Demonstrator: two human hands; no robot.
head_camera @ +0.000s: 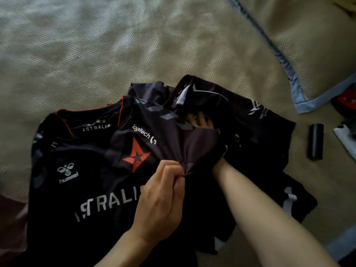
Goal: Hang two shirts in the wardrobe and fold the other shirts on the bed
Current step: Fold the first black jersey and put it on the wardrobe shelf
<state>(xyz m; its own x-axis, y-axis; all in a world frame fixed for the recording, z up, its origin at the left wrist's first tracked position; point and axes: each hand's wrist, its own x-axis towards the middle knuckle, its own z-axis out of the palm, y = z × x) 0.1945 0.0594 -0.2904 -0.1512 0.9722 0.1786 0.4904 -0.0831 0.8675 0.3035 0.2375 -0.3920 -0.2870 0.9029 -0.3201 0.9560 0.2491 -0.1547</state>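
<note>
A black jersey with a red star and white lettering lies front up on the bed. A second black shirt lies crumpled beside it on the right, partly over it. My left hand pinches the edge of a dark sleeve. My right hand is pushed inside that sleeve, only its fingers showing through the opening; the forearm runs in from the lower right.
A beige woven mat with blue trim covers the bed. A small black cylinder lies at the right. Red and white cloth shows at the right edge.
</note>
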